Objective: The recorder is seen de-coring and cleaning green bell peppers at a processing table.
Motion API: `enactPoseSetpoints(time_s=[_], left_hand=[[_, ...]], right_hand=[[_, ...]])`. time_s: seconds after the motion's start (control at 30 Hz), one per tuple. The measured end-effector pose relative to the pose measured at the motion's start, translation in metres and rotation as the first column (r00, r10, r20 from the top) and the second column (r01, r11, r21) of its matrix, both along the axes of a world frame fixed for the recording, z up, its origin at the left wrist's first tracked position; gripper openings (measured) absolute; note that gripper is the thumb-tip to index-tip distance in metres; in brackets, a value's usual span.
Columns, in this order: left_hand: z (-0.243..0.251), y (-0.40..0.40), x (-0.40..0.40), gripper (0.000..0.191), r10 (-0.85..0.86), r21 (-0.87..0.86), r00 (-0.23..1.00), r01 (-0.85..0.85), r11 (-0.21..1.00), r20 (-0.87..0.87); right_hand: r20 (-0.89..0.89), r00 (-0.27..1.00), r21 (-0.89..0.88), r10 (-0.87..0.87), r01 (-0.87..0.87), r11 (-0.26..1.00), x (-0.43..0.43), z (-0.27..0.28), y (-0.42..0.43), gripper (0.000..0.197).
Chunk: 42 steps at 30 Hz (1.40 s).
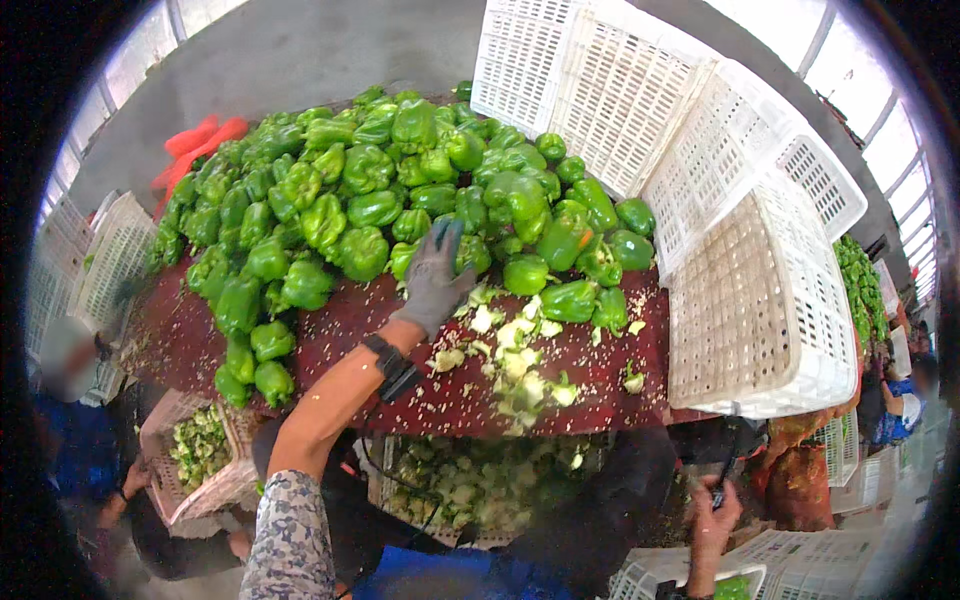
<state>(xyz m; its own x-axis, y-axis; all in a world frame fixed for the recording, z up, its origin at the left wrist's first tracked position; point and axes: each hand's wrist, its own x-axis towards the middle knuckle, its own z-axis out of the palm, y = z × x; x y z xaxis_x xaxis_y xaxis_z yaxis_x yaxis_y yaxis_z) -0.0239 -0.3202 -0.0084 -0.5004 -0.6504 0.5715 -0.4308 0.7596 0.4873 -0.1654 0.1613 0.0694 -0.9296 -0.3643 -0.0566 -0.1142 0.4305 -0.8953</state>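
Observation:
My left hand (pixel 435 281), in a grey glove with dark fingertips, reaches to the front edge of a heap of green bell peppers (pixel 367 169). Its fingers point away from me and the thumb is spread to the right. A green pepper (pixel 474 253) lies against it, between thumb and fingers; no firm grip on it shows. Low on the right, my bare right hand (pixel 712 510) is closed around the dark handle of a thin tool (pixel 726 469), seemingly a knife. Pale pepper cores (pixel 517 360) and loose seeds lie on the dark red tabletop (pixel 337 322).
White plastic crates (pixel 757 300) wall off the table's right side. Below the front edge, a crate (pixel 480 480) holds pepper scraps. A co-worker (pixel 75 435) sits at left near a pinkish crate (pixel 210 487) of cores. Red netting (pixel 199 146) lies behind the heap.

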Motion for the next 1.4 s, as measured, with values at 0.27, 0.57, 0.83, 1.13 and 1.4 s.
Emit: enactPoseSetpoints(time_s=[0.27, 0.57, 0.83, 1.13, 1.4], left_hand=[[0.059, -0.05, -0.132, 0.087, 0.213, -0.278, 0.713, -0.027, 0.96, 0.668], [0.035, -0.109, -0.096, 0.062, -0.069, 0.068, 0.997, 0.067, 0.995, 0.031], [0.038, 0.04, 0.04, 0.037, 0.352, 0.497, 0.385, 0.804, 0.326, -0.853], [-0.114, 0.111, 0.175, 0.053, 0.388, 0.538, 0.921, -0.341, 0.771, 0.027], [-0.056, 0.096, 0.158, 0.06, 0.354, 0.172, 0.897, -0.405, 0.898, 0.264]], right_hand=[[0.251, 0.958, -0.058, 0.135, -0.124, 0.991, 0.022, -0.028, -0.094, 0.013], [0.425, 0.895, -0.221, 0.134, -0.041, 0.974, 0.013, -0.049, -0.113, 0.01], [0.541, 0.705, -0.351, 0.457, -0.305, 0.885, 0.048, -0.06, -0.177, 0.019], [0.237, 0.67, -0.165, 0.704, -0.686, 0.709, 0.145, -0.148, -0.259, 0.036], [-0.069, 0.776, -0.086, 0.626, -0.63, 0.772, 0.168, -0.155, -0.262, 0.025]])
